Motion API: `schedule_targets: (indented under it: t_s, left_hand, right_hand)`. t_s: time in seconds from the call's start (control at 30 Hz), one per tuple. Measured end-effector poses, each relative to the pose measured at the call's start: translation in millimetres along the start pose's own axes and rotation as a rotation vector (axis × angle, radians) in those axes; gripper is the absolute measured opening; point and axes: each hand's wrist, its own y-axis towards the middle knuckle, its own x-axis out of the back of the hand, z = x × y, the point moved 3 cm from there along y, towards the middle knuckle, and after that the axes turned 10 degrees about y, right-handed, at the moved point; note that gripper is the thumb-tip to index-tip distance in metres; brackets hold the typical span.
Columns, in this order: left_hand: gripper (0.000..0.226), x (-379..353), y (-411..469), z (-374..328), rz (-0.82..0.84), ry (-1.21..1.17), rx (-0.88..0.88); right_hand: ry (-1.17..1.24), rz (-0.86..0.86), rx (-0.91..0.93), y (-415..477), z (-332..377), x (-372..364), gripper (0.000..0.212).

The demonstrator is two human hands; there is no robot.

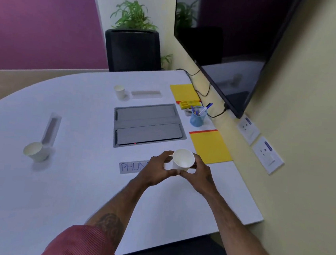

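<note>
A white paper cup [183, 159] is held over the white table [64, 178], its mouth tilted toward me. My left hand [156, 170] grips its left side and my right hand [198, 175] grips its right side, fingers curled round it. Under my left hand lies a name card [131, 166] with blue letters, partly hidden. A second paper cup [35, 151] lies tilted at the left beside another name card [51, 128]. A third cup [119, 91] stands upright at the far side next to a name card [145, 93].
A grey cable hatch [148, 123] is set into the table's middle. Yellow folders [210, 146] [183, 91], a blue pen holder [198, 117] and a yellow item lie along the right edge. A wall screen [233, 51], sockets [267, 155] and a potted plant [131, 32] stand beyond.
</note>
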Motion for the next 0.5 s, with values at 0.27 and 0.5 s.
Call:
schedule_targets:
  t_s: [0.27,0.5]
  left_hand:
    - [0.078,-49.6,-3.4,90.5,-0.067,0.454,0.142]
    - [0.085,-103.9,-1.4,149.3,0.021,0.677,0.292]
  right_hand:
    - [-0.041,-0.004,-0.114,64.7,-58.4,-14.2,0.085]
    - [-0.074,0.057,-0.149,111.9,-116.5,-34.6,0.085]
